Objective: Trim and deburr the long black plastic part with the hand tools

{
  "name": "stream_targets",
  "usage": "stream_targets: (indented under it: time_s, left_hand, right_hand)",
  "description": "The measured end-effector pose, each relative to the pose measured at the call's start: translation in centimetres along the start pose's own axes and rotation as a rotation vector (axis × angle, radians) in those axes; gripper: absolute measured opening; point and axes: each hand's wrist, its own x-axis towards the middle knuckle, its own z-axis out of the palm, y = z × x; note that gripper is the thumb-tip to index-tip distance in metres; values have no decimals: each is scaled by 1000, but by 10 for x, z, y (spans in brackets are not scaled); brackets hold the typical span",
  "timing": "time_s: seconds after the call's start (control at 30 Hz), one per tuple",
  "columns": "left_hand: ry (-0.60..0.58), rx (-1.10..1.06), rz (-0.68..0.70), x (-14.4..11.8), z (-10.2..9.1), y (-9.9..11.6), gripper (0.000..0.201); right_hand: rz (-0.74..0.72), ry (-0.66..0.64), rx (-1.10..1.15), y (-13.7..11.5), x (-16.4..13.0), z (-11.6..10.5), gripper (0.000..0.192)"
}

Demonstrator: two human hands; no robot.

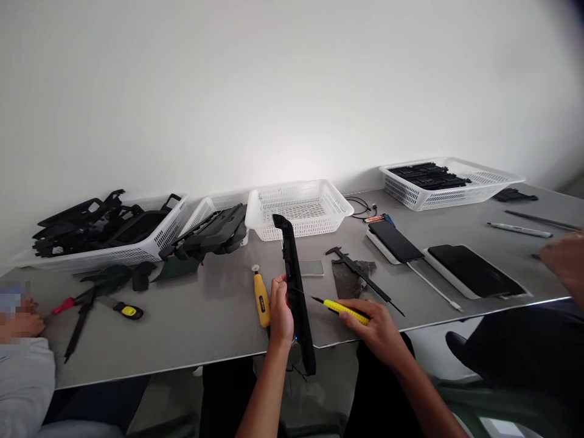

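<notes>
Over the table edge (182, 359), left hand (280, 313) gripping black panel (296, 292), lower end cut off; right hand (376, 328) around yellow screwdriver (342, 308)

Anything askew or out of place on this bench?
One thing: the middle-left basket sits tipped on its side, black parts spilling onto the table. The other baskets sit flat. Left hand holds the long black part upright; right hand grips a yellow screwdriver.

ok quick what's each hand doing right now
Left hand: closed around the long black part, held on edge.
Right hand: closed on the yellow-handled tool, tip toward the part.
</notes>
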Motion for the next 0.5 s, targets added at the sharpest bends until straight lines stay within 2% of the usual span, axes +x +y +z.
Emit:
stream_targets:
  time_s: [0.1, 0.2, 0.33, 0.5]
  left_hand:
    - [-26, -62, -62, 0, 0, 1, 40]
    - [-7, -60, -52, 0, 1, 3, 43]
    - [1, -45, -32, 0, 1, 4, 47]
    - [-38, -19, -51, 0, 0, 4, 53]
  right_hand:
    - [-14, -17, -5, 1, -1, 0, 44]
    - [-22, -19, -36, 1, -2, -3, 44]
    - [-59, -166, -103, -4, 1, -12, 45]
    - [-51, -222, -87, -6, 10, -23, 49]
